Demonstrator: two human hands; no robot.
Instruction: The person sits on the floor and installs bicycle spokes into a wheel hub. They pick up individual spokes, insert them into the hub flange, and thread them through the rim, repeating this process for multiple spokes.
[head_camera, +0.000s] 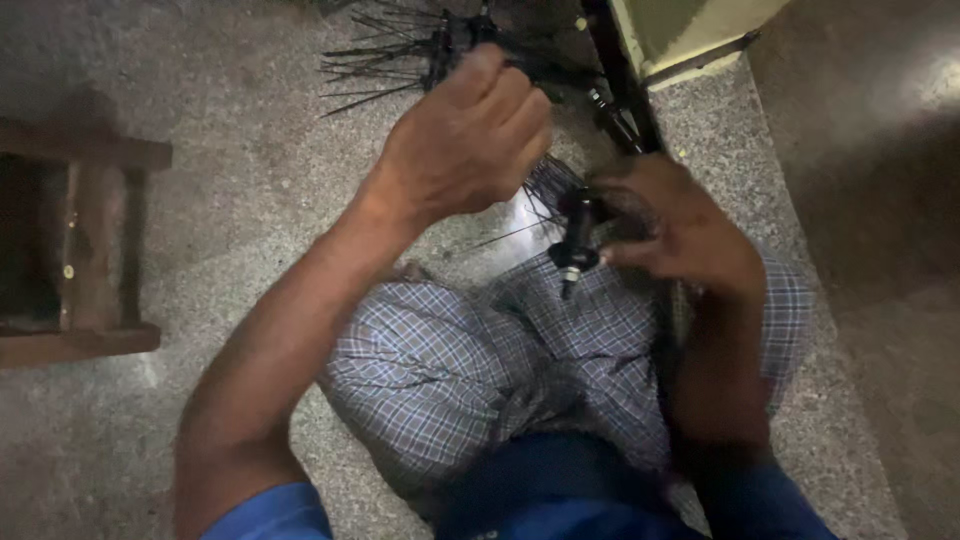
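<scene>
My left hand (465, 140) is raised over my lap with its fingers closed around thin black spokes (375, 60) that fan out to the upper left. My right hand (680, 225) grips a black wheel hub (577, 235) with a short axle end pointing down toward my checked cloth (470, 360). More spokes bunch between the two hands. A black rim or frame bar (620, 90) runs up behind my right hand. The image is blurred, so the exact finger contact is hard to read.
A low wooden stool (70, 250) stands at the left on the speckled stone floor (240, 190). A pale yellow-green box or cabinet corner (690, 35) sits at the top right. A darker floor strip runs along the right.
</scene>
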